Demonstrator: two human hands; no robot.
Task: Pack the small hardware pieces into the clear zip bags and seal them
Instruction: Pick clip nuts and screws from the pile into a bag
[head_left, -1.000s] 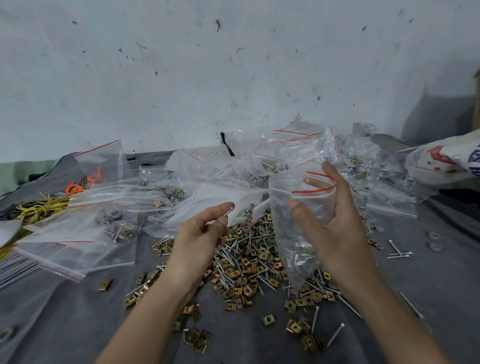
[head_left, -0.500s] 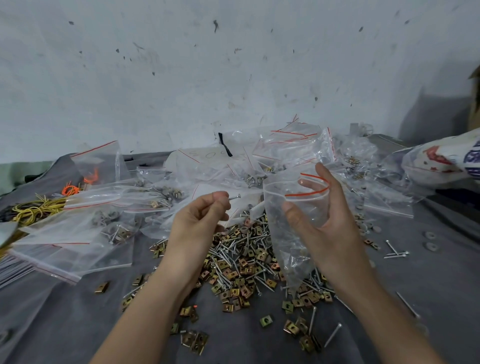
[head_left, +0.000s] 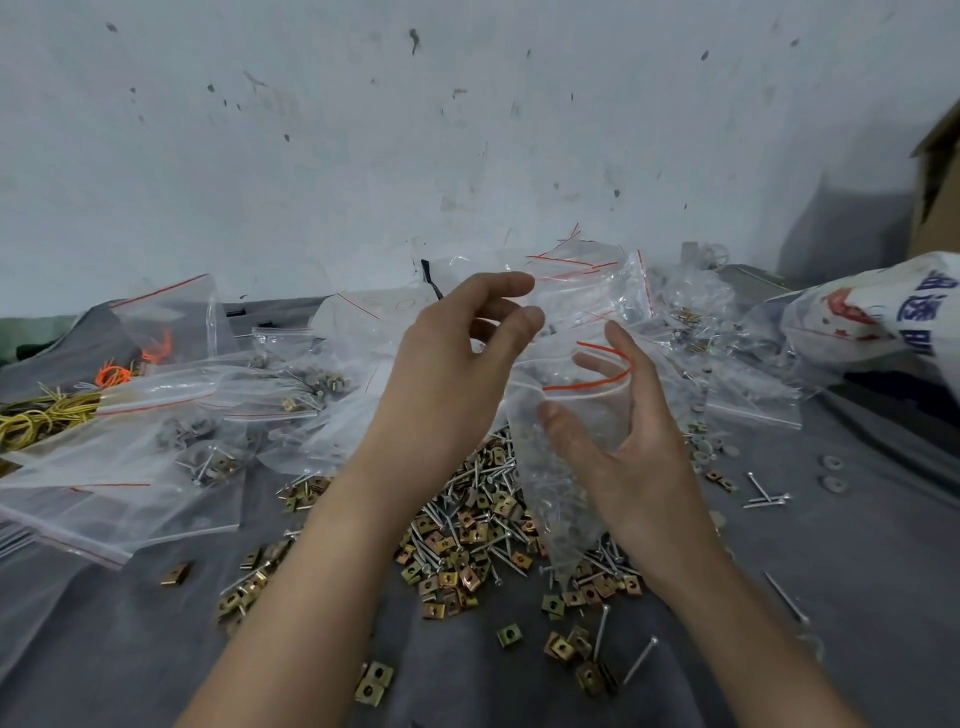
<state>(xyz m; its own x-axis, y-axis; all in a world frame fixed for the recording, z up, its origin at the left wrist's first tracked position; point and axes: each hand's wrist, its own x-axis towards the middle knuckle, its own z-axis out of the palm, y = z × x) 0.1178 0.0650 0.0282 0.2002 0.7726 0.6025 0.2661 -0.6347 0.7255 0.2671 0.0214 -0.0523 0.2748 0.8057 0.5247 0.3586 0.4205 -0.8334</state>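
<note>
Scuffed pale wall (head_left: 467, 130) fills the upper half of the frame; below it a table (head_left: 857, 571) draped in grey cloth carries your work. Your right hand (head_left: 639, 452), right of centre, holds a clear zip bag (head_left: 540, 493) upright, thumb in front and fingers behind, so its red-lined mouth gapes upward, ready to take pieces. Your left hand (head_left: 457, 364) hovers just beside that mouth, up and to the left, fingers loosely curled with thumb and fingertips close together; whether it pinches a piece cannot be told. Directly beneath lies the pile of hardware pieces (head_left: 467, 535), silver nails mixed with brass square clips, near enough for quick picking. Other filled bags (head_left: 197, 447) are heaped at left and along the wall, likely set aside as finished. At the right edge a white sack (head_left: 883, 312) bears blue and red print, too cropped to read.
</note>
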